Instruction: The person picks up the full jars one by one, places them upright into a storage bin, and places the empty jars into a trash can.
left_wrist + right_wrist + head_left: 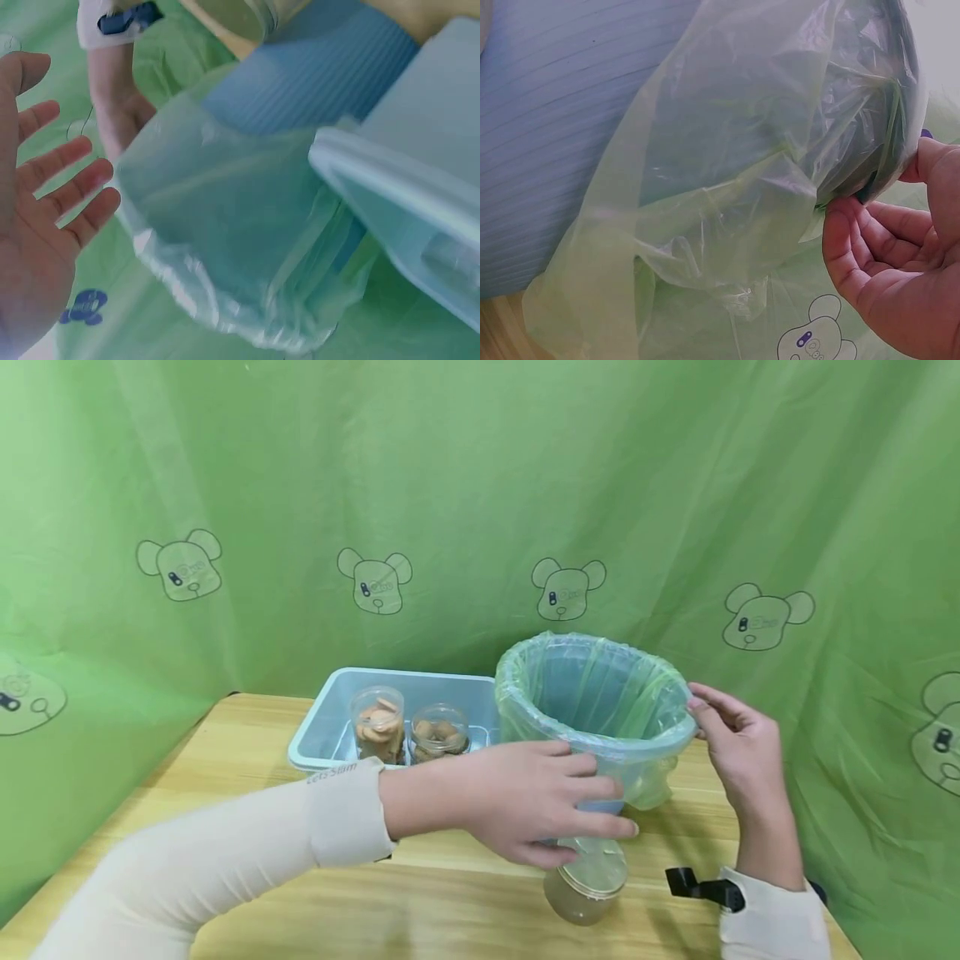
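A blue ribbed trash bin [577, 681] stands on the table, lined with a thin green plastic bag [517, 714]. The bag is folded over the rim and hangs loosely down the outside. At the bin's right side my right hand [750, 756] pinches the bag-covered rim between thumb and fingers, as the right wrist view also shows [907, 262]. My left hand [536, 802] is in front of the bin, fingers spread and holding nothing. Just below it sits a lidded clear jar [577, 902], its top partly hidden by bag film or glare.
Left of the bin lies a light blue tray [318, 722] with two clear jars in it: a taller one [378, 731] with pale pieces, a shorter one [438, 735] with brown contents. A green curtain [465, 485] hangs behind the wooden table [450, 902].
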Motion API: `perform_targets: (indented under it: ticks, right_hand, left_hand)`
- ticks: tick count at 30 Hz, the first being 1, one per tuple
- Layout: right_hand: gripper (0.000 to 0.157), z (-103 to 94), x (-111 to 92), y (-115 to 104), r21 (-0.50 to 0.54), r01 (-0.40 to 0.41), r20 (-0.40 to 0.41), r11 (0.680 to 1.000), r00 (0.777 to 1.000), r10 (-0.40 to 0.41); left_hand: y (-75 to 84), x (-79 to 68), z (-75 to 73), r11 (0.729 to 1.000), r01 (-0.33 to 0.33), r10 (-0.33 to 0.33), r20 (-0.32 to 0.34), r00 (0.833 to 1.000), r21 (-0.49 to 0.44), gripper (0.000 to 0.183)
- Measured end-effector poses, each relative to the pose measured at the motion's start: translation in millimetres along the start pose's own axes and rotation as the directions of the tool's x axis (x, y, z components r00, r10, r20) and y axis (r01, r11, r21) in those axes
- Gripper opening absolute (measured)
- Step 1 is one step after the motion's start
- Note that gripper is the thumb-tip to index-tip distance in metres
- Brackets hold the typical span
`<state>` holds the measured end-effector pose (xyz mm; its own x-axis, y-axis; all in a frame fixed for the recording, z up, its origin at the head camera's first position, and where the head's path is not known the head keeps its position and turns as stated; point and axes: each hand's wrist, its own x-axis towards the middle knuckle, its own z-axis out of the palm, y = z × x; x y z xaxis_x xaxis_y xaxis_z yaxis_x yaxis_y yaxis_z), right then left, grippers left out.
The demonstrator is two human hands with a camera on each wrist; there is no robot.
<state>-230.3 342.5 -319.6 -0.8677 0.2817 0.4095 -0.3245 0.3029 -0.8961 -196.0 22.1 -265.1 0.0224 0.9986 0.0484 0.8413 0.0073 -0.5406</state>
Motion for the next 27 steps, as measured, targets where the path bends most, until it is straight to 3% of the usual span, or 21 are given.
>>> perform_targets:
  ticks: [5, 12, 21, 27]
  right_hand:
    - [0.043, -1.4, -1, 0, -0.003, -0.005, 0.005, 1.0, 1.0, 0.005]
    - [0.044, -2.4, 0, -1, -0.02, -0.01, 0.012, 1.0, 1.0, 0.01]
    - [0.042, -0.5, 0, -1, 0.003, 0.011, 0.001, 1.0, 1.0, -0.011]
    - [0.042, -0.2, 0, -1, -0.001, 0.0, 0.009, 1.0, 1.0, 0.0]
  left_hand:
    - [13.9, 6.1, 17.5, 0.999, -0.026, 0.026, 0.009, 1.0, -0.025, 0.057]
    - [28.4, 20.2, 49.1, 0.99, -0.033, 0.042, 0.06, 0.997, -0.134, 0.058]
    - [33.8, 35.9, 98.8, 0.984, -0.014, 0.032, 0.101, 0.994, -0.178, 0.063]
    - [35.0, 43.5, 114.3, 0.98, 0.01, 0.016, 0.128, 0.992, -0.2, 0.064]
